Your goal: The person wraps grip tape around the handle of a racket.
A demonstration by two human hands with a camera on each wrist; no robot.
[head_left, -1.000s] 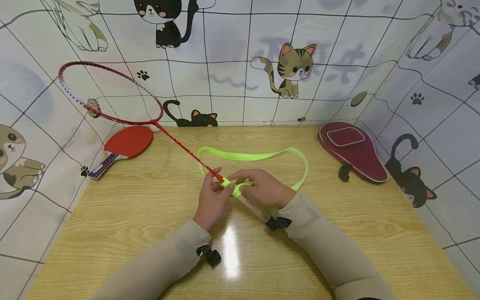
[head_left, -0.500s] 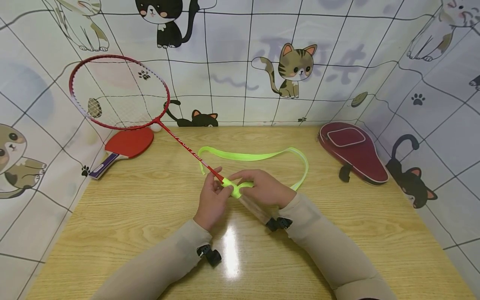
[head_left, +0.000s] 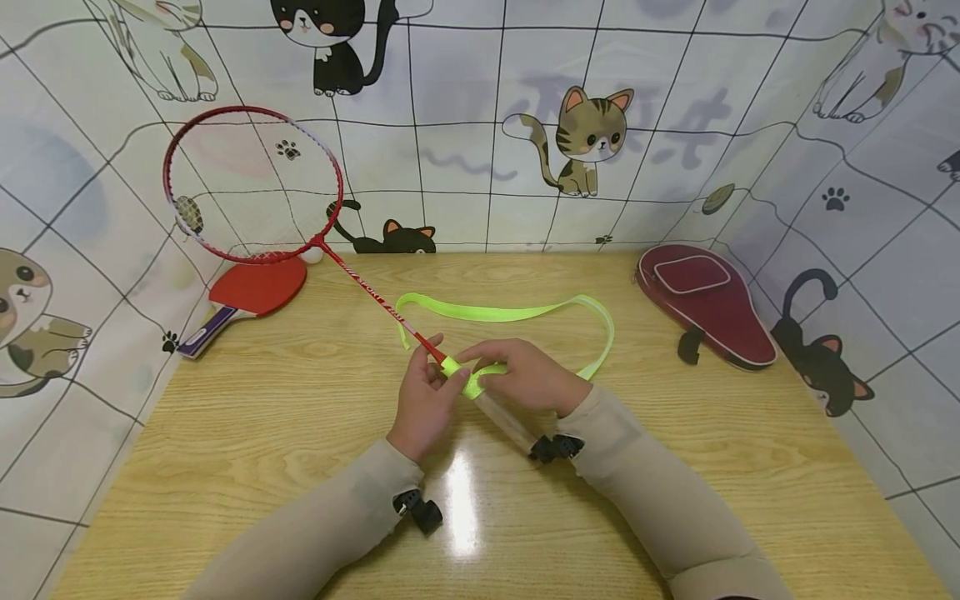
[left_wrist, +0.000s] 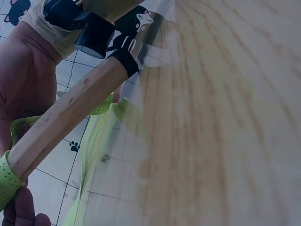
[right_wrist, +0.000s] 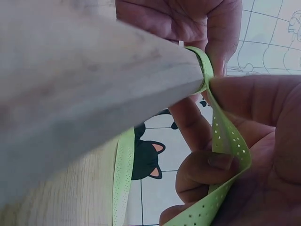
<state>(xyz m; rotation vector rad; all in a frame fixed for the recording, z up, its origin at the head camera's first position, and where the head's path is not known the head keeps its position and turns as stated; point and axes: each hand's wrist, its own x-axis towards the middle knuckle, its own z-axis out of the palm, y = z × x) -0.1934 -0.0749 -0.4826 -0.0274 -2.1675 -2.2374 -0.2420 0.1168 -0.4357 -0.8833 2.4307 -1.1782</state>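
A red badminton racket slants across the head view, head up at the left. Its bare wooden handle points down to the right, with a black band near the butt. My left hand grips the racket at the top of the handle, thumb on the wrapped part. Neon-yellow perforated grip tape goes round the handle there. Pinched between my right thumb and fingers, the tape runs off the handle through my right hand. Its loose length curves over the table behind both hands.
A red table tennis bat lies at the back left, partly behind the racket head, beside a small white ball. At the back right rests a dark red bat case. A cat-patterned backdrop encloses the wooden table.
The racket has rolled about its shaft, so its head faces the head camera more and has shifted right. Both hands have stayed nearly in place.
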